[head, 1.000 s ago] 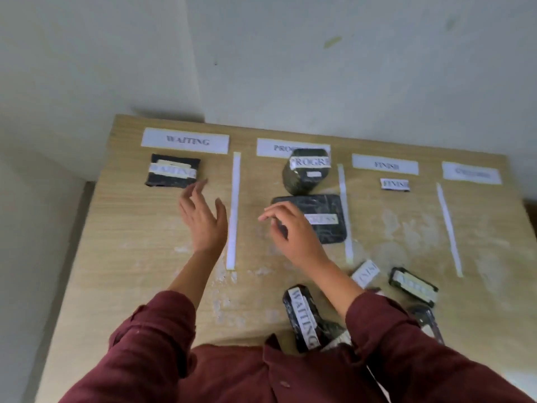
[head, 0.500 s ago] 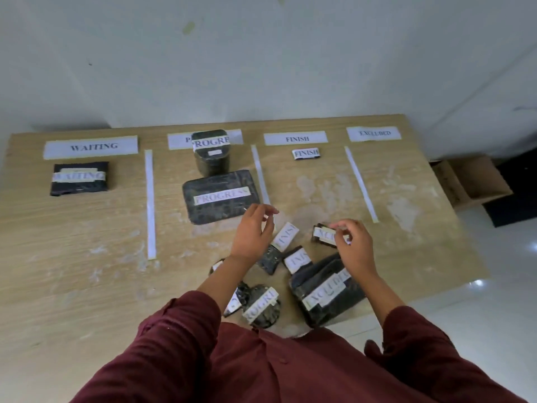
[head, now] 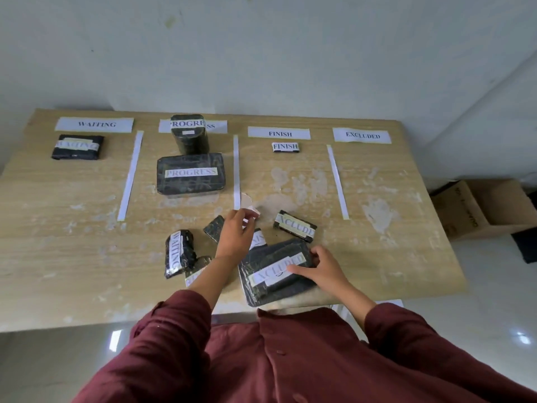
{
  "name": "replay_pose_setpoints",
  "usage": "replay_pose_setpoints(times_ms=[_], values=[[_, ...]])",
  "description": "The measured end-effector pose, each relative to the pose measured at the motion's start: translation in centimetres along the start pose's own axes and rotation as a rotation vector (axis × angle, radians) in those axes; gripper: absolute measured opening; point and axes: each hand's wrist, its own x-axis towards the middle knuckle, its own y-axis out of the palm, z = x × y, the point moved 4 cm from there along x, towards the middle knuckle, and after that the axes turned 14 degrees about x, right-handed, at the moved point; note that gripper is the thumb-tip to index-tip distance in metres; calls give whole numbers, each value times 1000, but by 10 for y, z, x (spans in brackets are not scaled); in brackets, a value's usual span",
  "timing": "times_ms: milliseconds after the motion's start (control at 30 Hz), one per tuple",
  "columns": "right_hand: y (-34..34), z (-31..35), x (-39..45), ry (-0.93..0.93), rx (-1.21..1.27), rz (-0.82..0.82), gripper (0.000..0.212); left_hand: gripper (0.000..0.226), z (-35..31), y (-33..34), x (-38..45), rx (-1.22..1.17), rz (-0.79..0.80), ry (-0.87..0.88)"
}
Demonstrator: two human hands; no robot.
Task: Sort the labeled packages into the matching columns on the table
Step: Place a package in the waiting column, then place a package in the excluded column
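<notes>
Already sorted at the back of the tabletop: one WAITING package under its header, a PROGRESS tin and a flat PROGRESS package in the second column, a small FINISH package in the third. Nothing yet under the EXCLUDED header.

Heaped near the front edge, for easy reach and reading of labels: an unsorted WAITING bundle, a small dark package with no label showing, a small EXCLUDED package, and a big EXCLUDED package.

Right hand clamped on the big EXCLUDED package, thumb on the label and fingers wrapped over its right end, probably to carry it to the last column. Left hand curled over a half-hidden package in the middle of the heap; cannot tell whether pinching it or only hovering.

Plenty of bare room to the right, past the last paper divider strip: a clear run up and across, provided the small EXCLUDED package is passed over, not swept. Worth minding: front corner of the big package seemingly at or over the near edge, so better lifted than dragged. Right rim open too, with a cardboard box on the floor below.
</notes>
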Motion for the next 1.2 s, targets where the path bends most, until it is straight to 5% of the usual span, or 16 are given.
replay_pose_setpoints(times_ms=[300, 433, 767, 1000, 1200], values=[[-24, 11, -6, -82, 287, 28, 26, 20, -20, 11, -11, -1, 54, -33], [-33, 14, -8, -134, 380, -17, 17, 22, -33, 15, -7, 15, 94, 2], [-83, 34, 5, -74, 918, -164, 22, 32, -83, 42, 25, -208, 466, -24], [-127, 49, 19, -87, 1264, -267, 52, 26, -139, 74, 64, -337, 444, -31], [-178, 48, 64, -96, 1295, -417, 61, 31, -180, 114, 116, -239, 477, -40]])
